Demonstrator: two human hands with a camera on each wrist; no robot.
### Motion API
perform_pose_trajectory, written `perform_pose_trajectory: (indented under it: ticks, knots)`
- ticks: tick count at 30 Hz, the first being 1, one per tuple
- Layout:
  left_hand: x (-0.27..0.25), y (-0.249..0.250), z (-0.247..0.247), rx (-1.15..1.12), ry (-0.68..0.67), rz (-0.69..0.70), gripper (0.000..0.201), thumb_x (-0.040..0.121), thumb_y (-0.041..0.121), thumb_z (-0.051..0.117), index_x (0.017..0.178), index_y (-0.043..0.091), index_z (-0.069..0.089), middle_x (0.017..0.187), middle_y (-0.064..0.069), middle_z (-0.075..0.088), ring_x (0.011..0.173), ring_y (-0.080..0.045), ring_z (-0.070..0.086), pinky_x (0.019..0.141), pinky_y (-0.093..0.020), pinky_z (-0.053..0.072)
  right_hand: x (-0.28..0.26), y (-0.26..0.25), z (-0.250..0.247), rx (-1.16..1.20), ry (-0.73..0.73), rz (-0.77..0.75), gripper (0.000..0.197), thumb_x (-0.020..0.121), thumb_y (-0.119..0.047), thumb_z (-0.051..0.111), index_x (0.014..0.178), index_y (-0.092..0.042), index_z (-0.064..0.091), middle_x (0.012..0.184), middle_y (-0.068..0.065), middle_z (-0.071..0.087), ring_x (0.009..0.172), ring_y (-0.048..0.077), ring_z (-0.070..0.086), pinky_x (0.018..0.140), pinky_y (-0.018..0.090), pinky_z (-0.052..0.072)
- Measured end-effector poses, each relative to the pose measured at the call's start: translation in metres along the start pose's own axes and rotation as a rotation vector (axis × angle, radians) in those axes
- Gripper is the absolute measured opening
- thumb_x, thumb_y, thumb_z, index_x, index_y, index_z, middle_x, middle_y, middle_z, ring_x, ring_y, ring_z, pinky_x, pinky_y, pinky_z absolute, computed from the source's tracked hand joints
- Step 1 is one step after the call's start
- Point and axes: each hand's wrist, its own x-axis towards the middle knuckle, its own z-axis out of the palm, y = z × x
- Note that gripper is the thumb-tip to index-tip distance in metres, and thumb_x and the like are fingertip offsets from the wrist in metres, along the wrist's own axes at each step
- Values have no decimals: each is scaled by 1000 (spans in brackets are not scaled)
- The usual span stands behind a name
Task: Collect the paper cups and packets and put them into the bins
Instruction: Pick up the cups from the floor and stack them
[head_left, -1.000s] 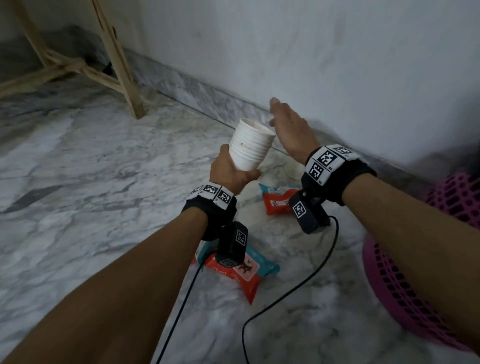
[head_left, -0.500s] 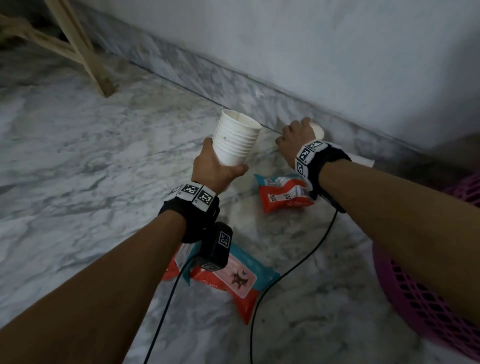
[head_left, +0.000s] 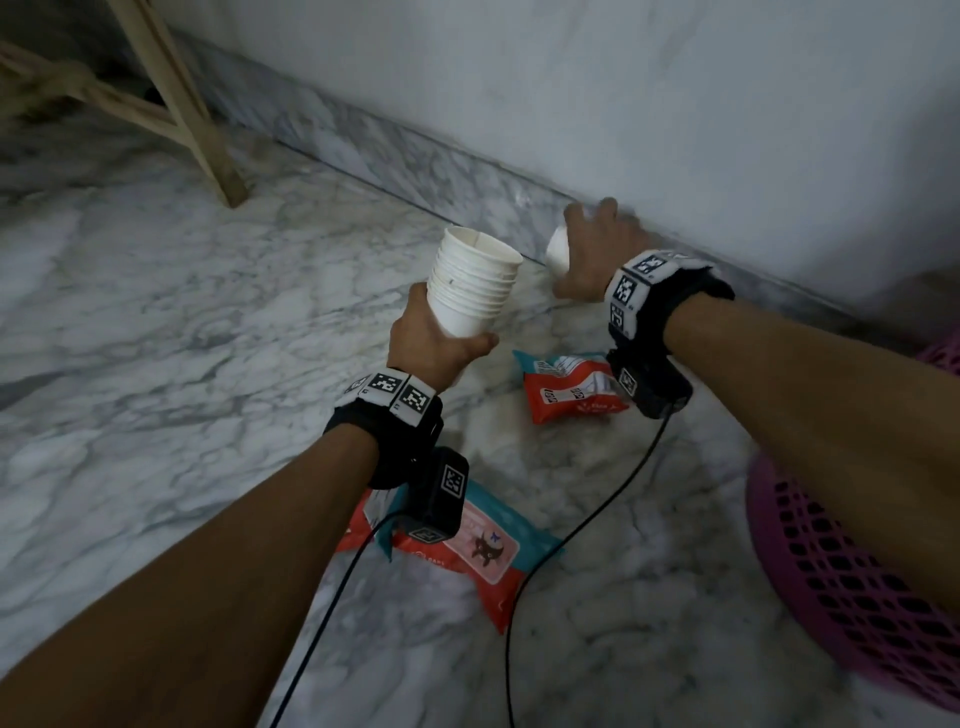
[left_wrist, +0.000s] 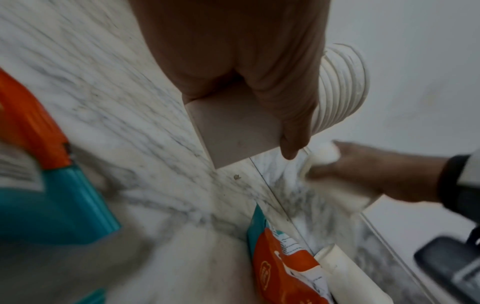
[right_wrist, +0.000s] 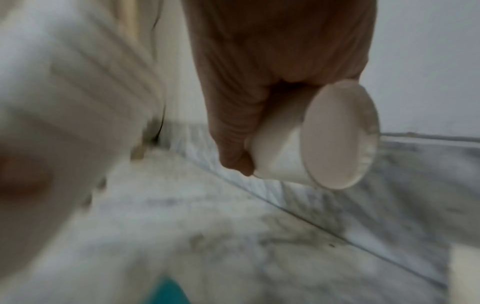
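The left hand (head_left: 434, 345) is curled round the base of a nested stack of white ribbed paper cups (head_left: 470, 280), held mouth-up and tilted toward one o'clock above the grey-veined marble floor (head_left: 156, 322). At two o'clock from it, close to the marble skirting (head_left: 415, 171), the right hand (head_left: 597, 254) grips a single white paper cup (head_left: 558, 252) lying sideways. A red and teal snack packet (head_left: 569, 387) lies at five o'clock of the stack; a larger red and teal packet (head_left: 488, 556) lies under the left wrist. A pink plastic lattice basket (head_left: 852, 582) sits at four o'clock
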Motion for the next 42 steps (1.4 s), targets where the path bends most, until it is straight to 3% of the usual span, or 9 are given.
perform_pose_trajectory:
  ticks: [6,10,13,15,30,34,37,40,42]
  knots:
    - [-23,13,-20,0,43,5,75,64,28,84,124,9,44,121,-9,59,111,-27,57,75,-24,36,-18,-23,-82,838,207,135,83,69,-45,77,132,-11,36,127,12,51,114,30,52,94,38,47]
    - [-36,25,-31,4,51,22,73,66,29,83,124,8,44,122,-10,59,113,-28,55,75,-25,35,-41,-35,-118,1127,393,151,74,70,-56,75,121,-10,46,110,1,53,96,16,52,78,24,42]
    - [-42,32,-35,5,52,42,73,65,30,83,123,8,43,122,-11,59,112,-29,55,75,-26,35,-56,-45,-127,1245,508,105,52,68,-57,75,86,-16,49,88,-1,59,79,16,57,67,27,45]
    - [-45,36,-36,-6,51,51,74,65,29,83,123,9,43,122,-10,59,112,-29,55,76,-26,36,-65,-53,-125,1283,542,61,49,68,-54,77,75,-18,46,74,-4,57,69,14,56,63,28,48]
    - [-46,29,-7,3,-11,39,74,64,28,83,125,10,44,124,-9,58,112,-27,55,75,-26,36,-78,-49,-71,1241,460,75,34,71,-50,78,80,-18,68,73,-7,64,68,8,58,63,21,45]
    - [-34,33,5,-43,47,-6,75,65,31,84,124,9,44,124,-11,58,112,-28,57,76,-27,38,-77,-42,-47,1156,216,-22,43,79,-63,61,94,-24,74,98,-6,74,94,10,67,90,30,52]
    - [-25,30,10,-24,38,-3,75,65,31,83,124,8,43,124,-11,58,112,-27,56,75,-26,37,-64,-19,-35,1300,241,151,52,88,-64,37,100,-24,68,114,4,69,110,22,61,100,38,43]
    - [-19,23,13,-2,23,4,74,65,30,83,124,8,44,125,-9,57,113,-25,55,75,-24,35,-41,26,-4,919,266,405,47,88,-46,44,113,-10,60,123,14,62,114,32,56,93,37,44]
    - [-16,18,15,-1,16,4,74,65,29,84,123,9,44,125,-8,57,114,-26,55,76,-24,35,-37,54,18,541,78,508,63,77,-45,59,126,-5,50,133,21,52,123,38,49,101,46,43]
